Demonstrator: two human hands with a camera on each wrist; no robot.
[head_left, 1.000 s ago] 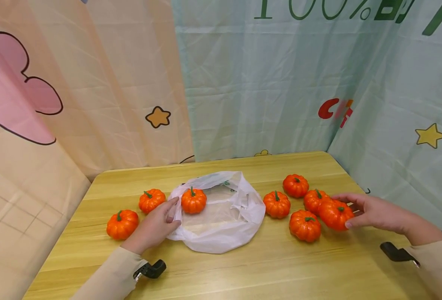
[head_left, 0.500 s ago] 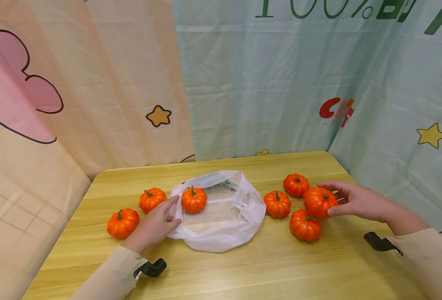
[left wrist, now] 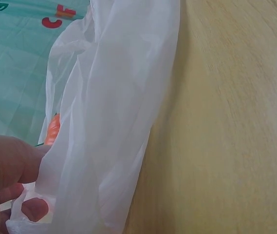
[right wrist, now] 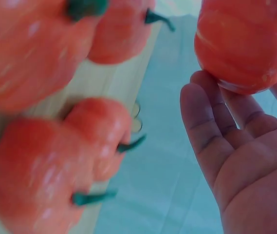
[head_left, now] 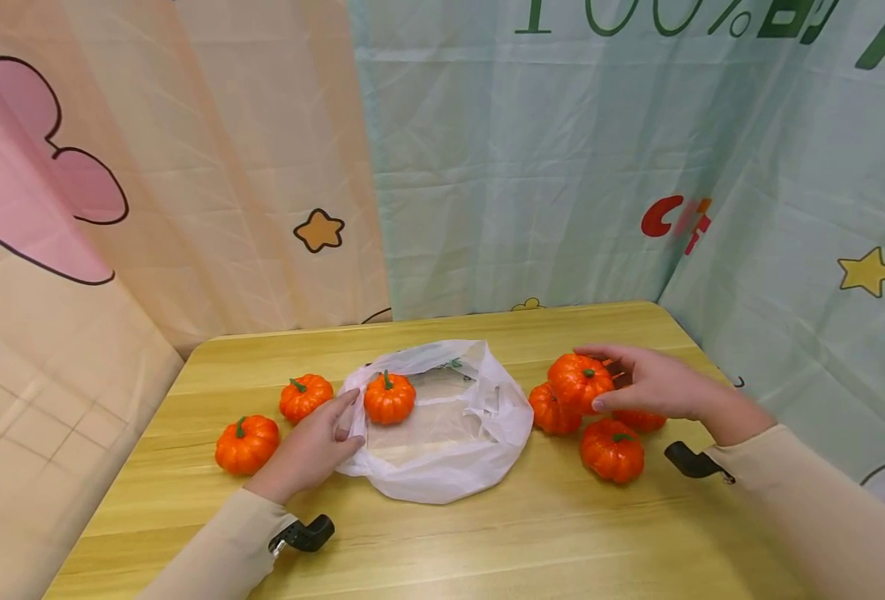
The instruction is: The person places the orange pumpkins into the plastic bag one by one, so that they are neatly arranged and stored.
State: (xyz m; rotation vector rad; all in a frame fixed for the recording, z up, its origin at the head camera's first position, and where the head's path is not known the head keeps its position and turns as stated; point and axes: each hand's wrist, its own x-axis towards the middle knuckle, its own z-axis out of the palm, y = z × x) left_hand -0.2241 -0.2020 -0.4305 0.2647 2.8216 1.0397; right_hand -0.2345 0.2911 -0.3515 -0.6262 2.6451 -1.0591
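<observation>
My left hand [head_left: 315,450] pinches the left rim of a thin white plastic bag [head_left: 442,487], which stands spread open on the table. In the left wrist view, its fingers [left wrist: 33,208] show at the bag's edge. One small orange pumpkin [head_left: 389,398] with a green stem sits inside the bag, at its left side. My right hand [head_left: 660,383] holds another small pumpkin [head_left: 581,382] between thumb and fingers, raised over the right-hand group. In the right wrist view, the fingers [right wrist: 199,109] curl around this held pumpkin [right wrist: 245,46].
Right of the bag lie further pumpkins: one [head_left: 551,412] beside its rim, one [head_left: 612,452] nearer me, one [head_left: 643,421] partly under my hand. Two more pumpkins, one farther [head_left: 305,397] and one nearer [head_left: 247,445], sit on the left. Printed curtains [head_left: 502,167] stand behind the wooden table [head_left: 427,550].
My right hand has carried the held pumpkin leftward and away from me, over the others; it now covers the far pumpkin. My left hand and the bag have stayed in place.
</observation>
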